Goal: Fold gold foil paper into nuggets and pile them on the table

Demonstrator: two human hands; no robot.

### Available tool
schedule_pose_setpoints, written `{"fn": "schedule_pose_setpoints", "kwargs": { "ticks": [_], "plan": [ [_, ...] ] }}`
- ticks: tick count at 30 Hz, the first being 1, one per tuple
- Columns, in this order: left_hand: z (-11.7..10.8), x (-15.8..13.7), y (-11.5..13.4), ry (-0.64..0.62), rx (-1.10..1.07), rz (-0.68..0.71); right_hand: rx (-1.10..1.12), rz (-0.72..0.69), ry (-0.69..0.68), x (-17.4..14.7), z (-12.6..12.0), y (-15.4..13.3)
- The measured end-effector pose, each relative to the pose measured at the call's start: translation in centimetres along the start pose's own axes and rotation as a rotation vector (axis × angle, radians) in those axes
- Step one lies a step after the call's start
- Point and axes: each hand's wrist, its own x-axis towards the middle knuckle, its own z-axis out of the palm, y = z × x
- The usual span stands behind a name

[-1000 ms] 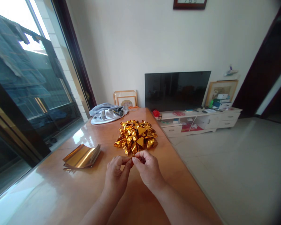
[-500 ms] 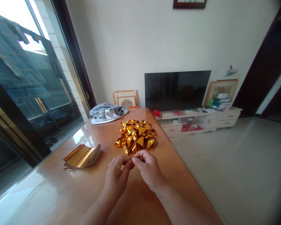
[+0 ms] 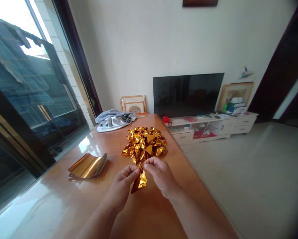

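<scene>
My left hand pinches a folded piece of gold foil paper between thumb and fingers. The foil hangs down from the pinch as a narrow, shiny shape. At its upper end, my right hand is closed in a pinch, thumb against forefinger; its fingertips partly hide what they grip. Just beyond my hands sits a heap of folded gold foil pieces. To the left lies a stack of flat gold foil sheets, slightly curled.
The glossy wooden table has its right edge beside my right arm. Grey cloth is bunched at the far end, with framed pictures behind it. Beyond the table stand a television and a low white cabinet.
My hands have drawn slightly apart, the left one shifting a little left. The folded foil, mostly hidden between the fingers before, now shows below them.
</scene>
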Motion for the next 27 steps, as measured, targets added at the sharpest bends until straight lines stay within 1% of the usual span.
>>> {"fn": "schedule_pose_setpoints", "kwargs": {
  "ticks": [3,7,15,21,27],
  "plan": [
    [-0.21,0.02,-0.19,-0.008,-0.008,-0.026,-0.008,0.019,-0.032,-0.1,-0.15,-0.04],
    [-0.44,0.08,-0.54,-0.039,0.013,-0.053,-0.02,0.005,-0.054,-0.2,-0.24,-0.24],
    [-0.48,-0.08,-0.29,-0.104,0.089,-0.033,-0.095,-0.003,-0.065,-0.04,-0.25,-0.31],
    [-0.17,-0.24,0.15,-0.089,0.061,-0.048,-0.059,0.033,-0.102,-0.08,-0.46,-0.15],
    [0.42,-0.3,0.35,-0.066,0.039,-0.039,-0.126,-0.028,-0.156,-0.06,-0.73,-0.5]
  ]
}}
